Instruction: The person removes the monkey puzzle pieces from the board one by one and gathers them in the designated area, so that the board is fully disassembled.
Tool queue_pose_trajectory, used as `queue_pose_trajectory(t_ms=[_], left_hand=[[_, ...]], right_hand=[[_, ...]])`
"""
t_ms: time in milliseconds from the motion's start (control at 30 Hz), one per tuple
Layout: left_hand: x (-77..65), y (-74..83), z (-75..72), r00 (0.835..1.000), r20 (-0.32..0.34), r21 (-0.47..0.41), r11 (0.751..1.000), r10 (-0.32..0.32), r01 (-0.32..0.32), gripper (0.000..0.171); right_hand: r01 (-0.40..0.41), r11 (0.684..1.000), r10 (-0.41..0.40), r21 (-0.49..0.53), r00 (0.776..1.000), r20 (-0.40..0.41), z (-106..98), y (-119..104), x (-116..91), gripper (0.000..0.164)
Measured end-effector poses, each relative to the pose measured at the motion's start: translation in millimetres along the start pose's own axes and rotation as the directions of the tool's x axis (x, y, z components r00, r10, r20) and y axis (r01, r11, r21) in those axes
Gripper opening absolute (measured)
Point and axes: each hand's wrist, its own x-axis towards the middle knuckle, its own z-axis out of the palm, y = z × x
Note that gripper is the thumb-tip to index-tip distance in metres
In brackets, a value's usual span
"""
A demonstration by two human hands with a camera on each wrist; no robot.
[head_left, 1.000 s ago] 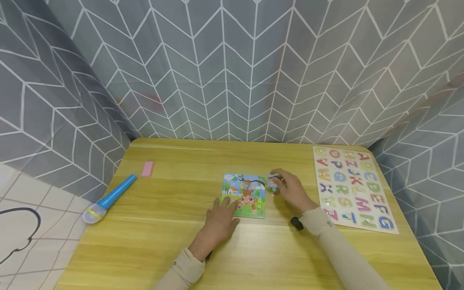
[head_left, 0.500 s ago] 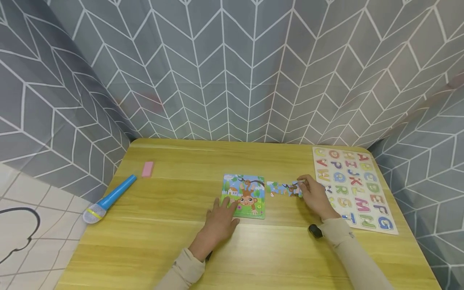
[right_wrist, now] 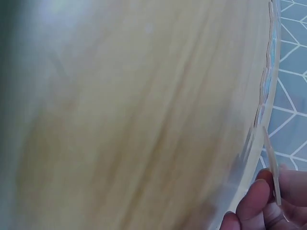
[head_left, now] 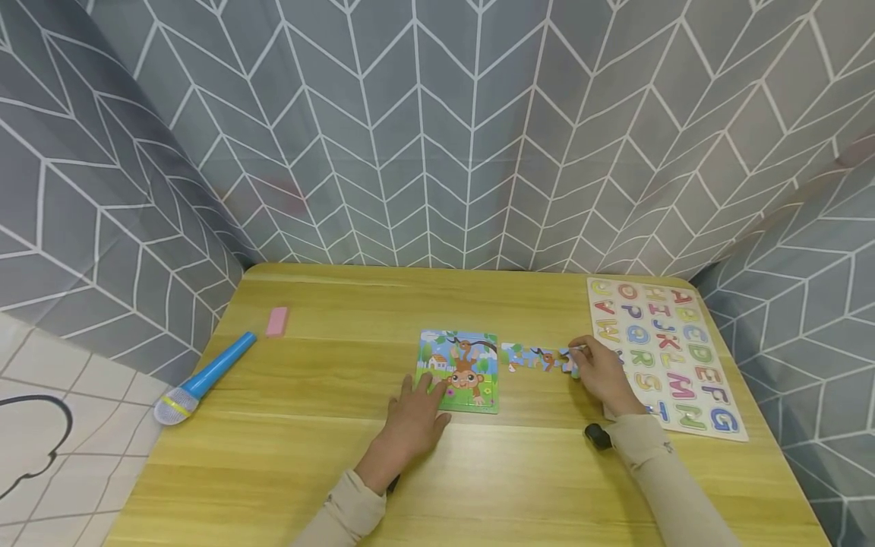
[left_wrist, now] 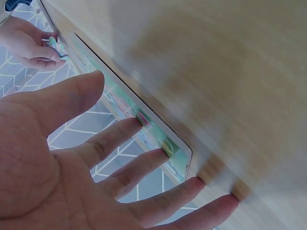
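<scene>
A square monkey jigsaw puzzle (head_left: 468,353) lies mid-table in the head view. My left hand (head_left: 412,422) rests at its lower-left corner, fingers spread; in the left wrist view two fingertips (left_wrist: 163,155) touch the green border. Right of the puzzle runs a short row of loose puzzle pieces (head_left: 525,355) showing blue sky and a branch. At the right end of that row, my right hand (head_left: 604,376) pinches one puzzle piece (right_wrist: 271,160) between thumb and fingers. In the right wrist view this piece is seen edge-on, tilted above the table.
An alphabet board (head_left: 677,357) lies on the right, its left edge partly under my right hand in the head view. A blue toy microphone (head_left: 212,372) and a pink block (head_left: 276,321) are at the left. A patterned curtain (head_left: 444,137) hangs behind the table.
My right hand has moved right, away from the puzzle's edge, uncovering the row of loose pieces, and now holds a piece at its right end. The left hand stays put.
</scene>
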Motion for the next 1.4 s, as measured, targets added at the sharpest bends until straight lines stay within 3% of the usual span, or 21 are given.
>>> queue_pose_trajectory(t_ms=[333,767,1033,1400], left_hand=[[-0.3,1.1,-1.6,1.0,-0.004,-0.013,1.0,0.001,-0.001,0.052],[0.5,2.0,-5.8,1.0,-0.025,0.022,1.0,0.007,-0.007,0.05],[1.0,1.9,-4.4,1.0,-0.027,0.018,1.0,0.013,-0.013,0.051],[2.5,-7.3,1.5,0.995,-0.055,0.046,0.996,0.082,-0.08,0.05]], right_hand=[[-0.021,1.0,0.022,-0.017,0.999,0.034,0.8,1.9,-1.9,0.03],[0.027,0.997,-0.028,-0.067,1.0,-0.008,4.4,1.3,-2.0,0.027],[0.0,0.994,-0.002,-0.109,1.0,-0.013,2.1,2.1,-2.1,0.03],[0.007,0.994,-0.008,-0.11,1.0,-0.013,-0.4,-1.9,-4.9,0.029]])
